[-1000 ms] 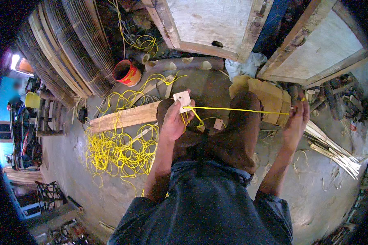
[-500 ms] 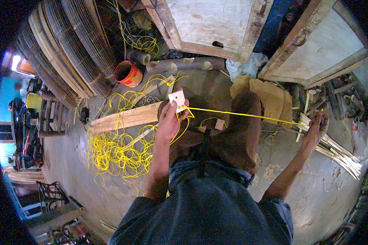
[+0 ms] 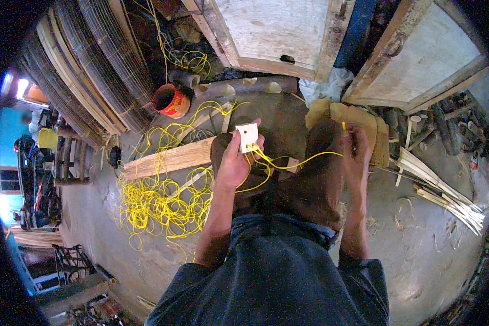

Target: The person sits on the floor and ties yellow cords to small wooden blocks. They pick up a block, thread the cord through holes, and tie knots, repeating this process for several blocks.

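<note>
My left hand (image 3: pixel 237 163) grips a small, pale square plate (image 3: pixel 248 137) with holes in it, the thumb along its edge. Yellow cord (image 3: pixel 304 158) passes through the plate's lower holes and sags across to my right hand (image 3: pixel 356 146). The right fingers are closed on the cord, and a short end of it sticks up above them. Another pale piece (image 3: pixel 292 164) lies by my lap below the cord. A large loose tangle of yellow cord (image 3: pixel 152 204) spreads over the floor to the left of my left forearm.
A wooden plank (image 3: pixel 171 157) lies beside the tangle, with a red tin (image 3: pixel 171 101) behind it. Bundles of split sticks (image 3: pixel 445 190) rest on the floor at right. Rolled slatted mats (image 3: pixel 87 60) stand at far left; framed panels (image 3: pixel 280 32) lean at the back.
My right hand has come in from the far right toward my knee. The cord, taut before, now hangs slack. My left hand and the plate have shifted slightly right.
</note>
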`<state>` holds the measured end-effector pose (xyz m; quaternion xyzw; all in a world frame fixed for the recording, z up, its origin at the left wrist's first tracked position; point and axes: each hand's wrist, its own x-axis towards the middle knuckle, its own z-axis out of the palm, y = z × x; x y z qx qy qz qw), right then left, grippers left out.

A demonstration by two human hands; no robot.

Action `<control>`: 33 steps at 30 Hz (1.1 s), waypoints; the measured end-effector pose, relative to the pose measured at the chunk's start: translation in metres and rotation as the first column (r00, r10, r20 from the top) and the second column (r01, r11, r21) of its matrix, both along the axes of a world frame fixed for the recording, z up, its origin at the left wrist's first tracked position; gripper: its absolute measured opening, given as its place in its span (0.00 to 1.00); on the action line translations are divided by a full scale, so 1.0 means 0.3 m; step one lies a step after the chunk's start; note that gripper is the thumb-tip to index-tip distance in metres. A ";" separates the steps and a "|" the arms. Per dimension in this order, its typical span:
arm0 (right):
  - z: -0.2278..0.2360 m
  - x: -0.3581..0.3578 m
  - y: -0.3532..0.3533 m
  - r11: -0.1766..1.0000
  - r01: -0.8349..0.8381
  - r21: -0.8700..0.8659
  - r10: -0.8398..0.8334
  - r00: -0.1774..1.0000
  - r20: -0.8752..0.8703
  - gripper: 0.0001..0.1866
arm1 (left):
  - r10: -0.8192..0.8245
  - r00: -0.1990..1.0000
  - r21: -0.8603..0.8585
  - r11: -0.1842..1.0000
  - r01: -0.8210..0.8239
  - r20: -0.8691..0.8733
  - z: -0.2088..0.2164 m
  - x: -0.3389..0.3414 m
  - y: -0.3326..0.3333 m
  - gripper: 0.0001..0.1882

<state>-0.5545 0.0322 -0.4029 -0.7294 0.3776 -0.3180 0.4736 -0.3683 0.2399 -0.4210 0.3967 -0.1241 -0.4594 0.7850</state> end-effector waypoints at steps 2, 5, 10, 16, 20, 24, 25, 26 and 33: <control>0.022 0.026 0.036 0.997 -0.027 0.076 0.026 0.999 0.021 0.09 | 0.046 0.999 0.045 0.998 -0.045 -0.023 0.019 -0.014 -0.008 0.31; 0.012 0.042 0.059 0.997 -0.070 0.039 0.070 0.997 0.015 0.08 | -0.017 1.000 0.005 1.000 0.017 -0.025 -0.014 -0.004 -0.011 0.31; 0.112 0.100 0.185 0.963 -0.238 -0.129 0.239 0.971 -0.007 0.06 | -0.010 1.000 0.152 0.988 0.012 -0.012 0.020 -0.033 -0.035 0.31; 0.103 0.176 0.277 0.920 -0.282 -0.273 0.244 0.956 -0.166 0.06 | 0.011 1.000 0.244 0.970 -0.010 -0.002 0.017 -0.063 -0.053 0.28; 0.071 0.198 0.289 0.906 -0.285 -0.313 0.242 0.956 -0.167 0.07 | -0.015 1.000 0.216 0.976 0.015 0.000 -0.009 -0.061 -0.047 0.27; 0.059 0.201 0.293 0.906 -0.305 -0.294 0.258 0.947 -0.190 0.09 | -0.019 1.000 0.225 0.974 0.016 0.009 -0.003 -0.067 -0.046 0.27; 0.059 0.202 0.294 0.905 -0.306 -0.294 0.258 0.947 -0.191 0.09 | -0.020 0.999 0.233 0.972 0.013 0.028 -0.002 -0.069 -0.044 0.27; 0.060 0.203 0.294 0.905 -0.306 -0.295 0.258 0.947 -0.192 0.09 | -0.022 0.999 0.241 0.971 0.010 0.046 -0.001 -0.070 -0.044 0.27; 0.048 0.205 0.294 0.911 -0.297 -0.287 0.230 0.942 -0.245 0.10 | -0.055 0.997 0.194 0.980 0.044 0.054 -0.007 -0.077 -0.051 0.27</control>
